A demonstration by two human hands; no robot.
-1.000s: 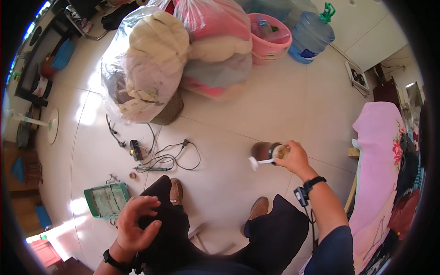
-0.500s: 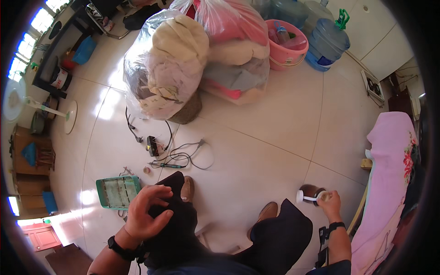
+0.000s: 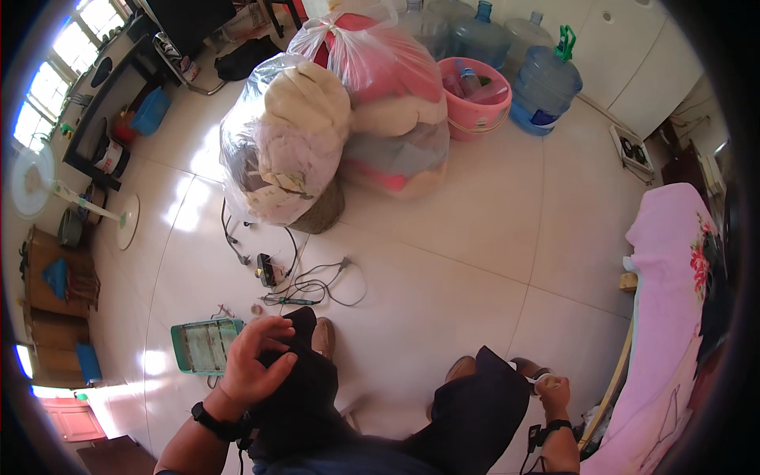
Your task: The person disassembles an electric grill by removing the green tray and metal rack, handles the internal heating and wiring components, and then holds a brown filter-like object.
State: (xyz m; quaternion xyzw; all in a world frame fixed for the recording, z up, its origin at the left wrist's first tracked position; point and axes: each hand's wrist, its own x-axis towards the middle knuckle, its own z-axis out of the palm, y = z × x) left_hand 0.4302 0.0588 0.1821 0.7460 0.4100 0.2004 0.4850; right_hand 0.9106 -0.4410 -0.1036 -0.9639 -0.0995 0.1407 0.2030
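Note:
My left hand (image 3: 257,360) hovers over my left knee, fingers curled but apart, with nothing in it. Beyond my right knee, my right hand (image 3: 552,391) is closed around the white handle of a dark brown round cup (image 3: 528,366). My knee and fingers partly hide this cup, so its exact kind is unclear. Next to my left hand lies a green tray-like casing (image 3: 184,348) on the floor. Farther off are a soldering iron (image 3: 297,301) with a looped cord, a small round brown tin (image 3: 256,309) and a small black electrical box (image 3: 266,271) with wires.
Large plastic bags of cloth (image 3: 289,142) stand ahead, beside a pink bucket (image 3: 477,119) and several blue water bottles (image 3: 546,87). A white fan (image 3: 127,222) stands at left. Pink floral fabric (image 3: 661,261) drapes something along the right side.
My right hand has drawn the cup nearer and slightly left, partly behind my right knee. My left hand stays almost where it was. The view has shifted slightly.

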